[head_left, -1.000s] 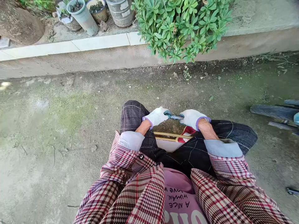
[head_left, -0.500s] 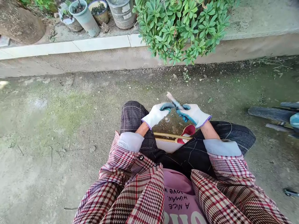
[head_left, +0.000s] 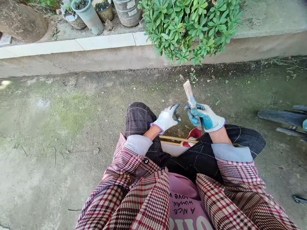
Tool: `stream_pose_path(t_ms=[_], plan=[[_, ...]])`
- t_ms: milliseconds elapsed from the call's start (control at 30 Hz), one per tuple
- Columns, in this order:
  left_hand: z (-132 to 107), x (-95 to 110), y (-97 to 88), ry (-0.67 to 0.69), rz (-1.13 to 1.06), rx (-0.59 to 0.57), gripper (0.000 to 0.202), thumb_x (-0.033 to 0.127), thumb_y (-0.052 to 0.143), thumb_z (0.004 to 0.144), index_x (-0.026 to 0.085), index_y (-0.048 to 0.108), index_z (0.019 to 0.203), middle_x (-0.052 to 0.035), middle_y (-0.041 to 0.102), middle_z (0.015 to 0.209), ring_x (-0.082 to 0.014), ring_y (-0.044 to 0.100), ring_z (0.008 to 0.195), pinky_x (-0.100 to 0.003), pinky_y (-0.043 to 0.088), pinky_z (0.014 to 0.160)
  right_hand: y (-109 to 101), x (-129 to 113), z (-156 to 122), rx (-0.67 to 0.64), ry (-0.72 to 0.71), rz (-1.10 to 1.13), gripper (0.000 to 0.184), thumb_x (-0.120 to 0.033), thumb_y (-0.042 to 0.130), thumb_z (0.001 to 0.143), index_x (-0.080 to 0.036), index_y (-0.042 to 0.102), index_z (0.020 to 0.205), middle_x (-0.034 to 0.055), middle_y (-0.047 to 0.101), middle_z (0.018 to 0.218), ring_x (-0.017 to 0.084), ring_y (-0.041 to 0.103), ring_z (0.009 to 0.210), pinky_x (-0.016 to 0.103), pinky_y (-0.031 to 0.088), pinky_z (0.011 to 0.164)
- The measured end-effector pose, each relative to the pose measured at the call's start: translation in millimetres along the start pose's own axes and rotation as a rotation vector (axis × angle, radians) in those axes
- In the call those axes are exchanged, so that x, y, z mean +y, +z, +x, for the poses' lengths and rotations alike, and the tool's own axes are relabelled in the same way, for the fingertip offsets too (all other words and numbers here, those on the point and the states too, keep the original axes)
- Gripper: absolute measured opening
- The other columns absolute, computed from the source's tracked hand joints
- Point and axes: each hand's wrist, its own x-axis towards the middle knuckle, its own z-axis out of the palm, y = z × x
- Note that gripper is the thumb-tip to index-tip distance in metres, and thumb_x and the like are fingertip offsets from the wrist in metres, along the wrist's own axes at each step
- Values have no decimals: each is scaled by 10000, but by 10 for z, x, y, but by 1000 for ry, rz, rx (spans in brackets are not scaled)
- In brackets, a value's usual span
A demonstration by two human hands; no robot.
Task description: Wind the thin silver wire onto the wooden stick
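Observation:
Both my hands wear white gloves with teal palms and hover over my knees. My right hand is closed around a slim tool with a pale wooden end and a silvery wrapped middle; the tool points up and away from me. Just to its left is my left hand, fingers curled loosely and apart, holding nothing and off the tool. Below the hands, between my legs, I see a red shoe and yellow bars of a low seat.
Bare, mossy concrete ground lies all around. A low kerb runs across the far side, with several pots and a leafy green plant on it. Dark objects lie at the right edge.
Both hands held the tool level between them a second ago. My left hand has let go, and my right hand has swung the tool upright, its wooden end pointing away.

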Motion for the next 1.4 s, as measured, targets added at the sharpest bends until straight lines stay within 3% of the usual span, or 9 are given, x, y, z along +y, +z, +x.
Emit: stream_pose_path(t_ms=[167, 333, 567, 733, 900, 1000, 1133, 1267, 1400], plan=[[24, 43, 56, 135, 70, -56, 630, 321, 735, 752, 191, 601, 1353, -118, 601, 1415, -310, 568, 1281, -412, 439, 1104, 9, 19, -34, -96, -52, 76, 375, -410, 802, 683, -188, 631, 934, -52, 547, 561, 93, 406, 381, 243, 313, 361], [-25, 91, 60, 40, -52, -242, 376, 358, 712, 784, 170, 678, 1108, -70, 742, 1047, -219, 688, 938, -305, 529, 880, -72, 10, -61, -117, -67, 94, 380, -436, 808, 680, -201, 621, 913, -64, 512, 538, 93, 372, 371, 254, 301, 368], [-12, 18, 127, 51, -83, -61, 590, 303, 710, 764, 161, 601, 1327, -122, 677, 1246, -258, 666, 1074, -336, 516, 957, -98, -37, -116, -109, -97, 77, 393, -493, 797, 658, -227, 598, 867, -76, 467, 511, 87, 300, 352, 256, 243, 352], [-73, 100, 286, -27, -330, -342, 585, 318, 708, 750, 197, 618, 1316, -40, 737, 1031, -180, 672, 766, -303, 544, 743, -78, -24, -138, -152, -104, 70, 407, -514, 799, 665, -225, 604, 876, -81, 454, 497, 91, 317, 355, 252, 249, 351], [-130, 231, 469, -27, -365, -434, 264, 312, 715, 715, 150, 696, 924, 1, 673, 796, -138, 556, 697, -264, 455, 642, -35, -58, -188, -156, -116, 36, 436, -548, 802, 656, -227, 597, 868, -78, 464, 492, 91, 329, 349, 254, 253, 343], [-94, 215, 451, -149, -441, -278, 251, 349, 724, 739, 150, 656, 876, 27, 607, 722, -108, 496, 643, -247, 425, 606, 43, -225, -294, -69, -108, -30, 490, -630, 793, 618, -256, 554, 826, -88, 431, 475, 80, 313, 350, 248, 261, 355], [-72, 273, 124, -323, -754, 41, 268, 360, 698, 791, 158, 617, 948, 28, 581, 720, -82, 478, 560, -228, 410, 522, 157, -513, -554, 51, -128, -58, 564, -710, 802, 533, -284, 495, 738, -105, 362, 439, 64, 283, 335, 230, 289, 365], [-185, 513, -295, -416, -1096, 278, 234, 299, 685, 805, 176, 591, 982, 27, 562, 736, -64, 478, 550, -187, 378, 458, 217, -550, -815, -65, -282, 100, 417, -571, 879, 588, -304, 579, 700, -68, 408, 413, 114, 344, 305, 246, 317, 314], [-356, 706, -494, -427, -1260, 289, 232, 239, 679, 784, 177, 606, 995, 39, 533, 710, -50, 451, 521, -179, 332, 427, 227, -383, -972, -246, -344, 109, 341, -589, 847, 648, -315, 647, 677, -28, 455, 399, 145, 404, 276, 275, 347, 294]])
